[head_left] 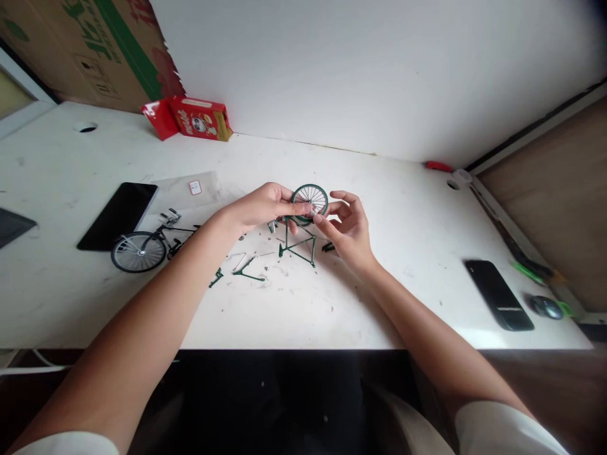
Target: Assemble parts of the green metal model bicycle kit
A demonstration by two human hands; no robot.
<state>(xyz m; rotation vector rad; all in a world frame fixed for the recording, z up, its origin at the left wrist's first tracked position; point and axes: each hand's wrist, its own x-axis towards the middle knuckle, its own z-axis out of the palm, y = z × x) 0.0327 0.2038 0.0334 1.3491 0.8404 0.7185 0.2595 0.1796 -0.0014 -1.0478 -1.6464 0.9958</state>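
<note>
My left hand (272,207) grips a small spoked wheel (310,196) with a green rim, its thumb lying across the spokes by the hub. From the other side my right hand (348,226) pinches the wheel's lower right edge with thumb and fingers. Below the wheel, a green model bicycle frame (298,253) extends over the table; whether the wheel is joined to it I cannot tell. Left of the frame lie a green fork-shaped part (249,275) and a smaller green piece (217,278). Tiny screw-like bits are scattered around. A dark part (328,247) is half hidden beside my right hand.
A black model bicycle (142,249) stands left, partly behind my left arm. Near it are a black tablet-like slab (118,215) and a clear plastic bag (184,189). A red box (202,119) stands at the back. A black phone-like object (499,295) lies right, beside a mouse (546,307).
</note>
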